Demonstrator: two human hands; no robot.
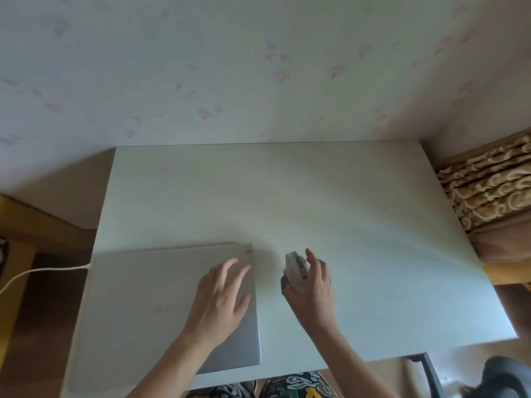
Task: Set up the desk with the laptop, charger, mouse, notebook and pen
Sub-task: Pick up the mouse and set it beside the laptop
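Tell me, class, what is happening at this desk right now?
A person is setting up a white desk. A closed silver laptop lies at its left, with a white cable plugged into its left side. The left hand rests flat on the lid with fingers spread. The right hand grips a pale mouse just right of the laptop; whether it touches the desk is unclear. No notebook or pen is in view.

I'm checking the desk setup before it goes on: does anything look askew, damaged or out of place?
Nothing looks damaged or spilled. The closed laptop lies slightly skewed to the desk edge, with its white cable plugged in at its left. The left hand rests on the lid; the right hand grips the mouse.
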